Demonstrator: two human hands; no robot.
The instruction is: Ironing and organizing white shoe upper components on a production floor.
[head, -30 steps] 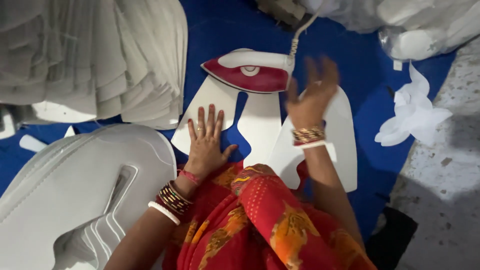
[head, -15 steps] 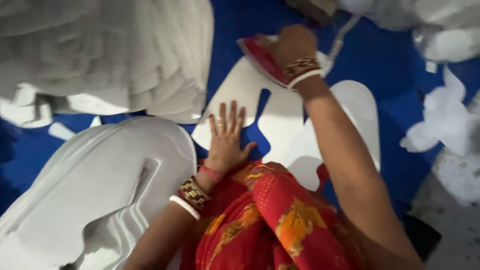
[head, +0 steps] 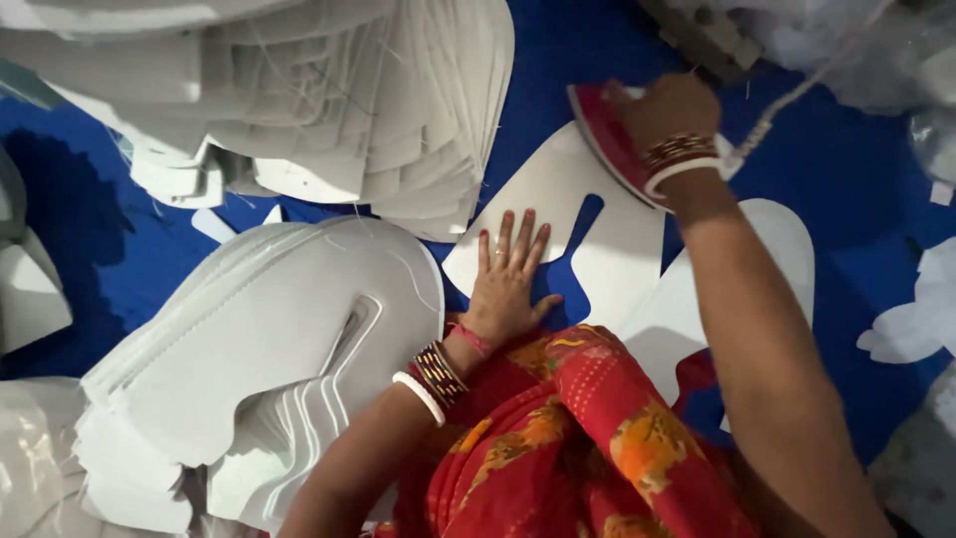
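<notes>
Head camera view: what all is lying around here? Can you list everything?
Iron: one, red and white, top centre, on the cut piece.
Iron cord: one, pale, top right.
Cut piece being pressed: one, white, centre.
Stacks of cut pieces: several, white, left and top.
Blue cloth surface: one, underneath.
Scraps: few, white, right.
Red garment: one, bottom.
Left hand: flat on the piece.
Right hand: grips the iron.

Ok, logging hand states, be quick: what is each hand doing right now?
Left hand: open, flat on the white cut fabric piece.
Right hand: closed on the red and white iron.
</notes>
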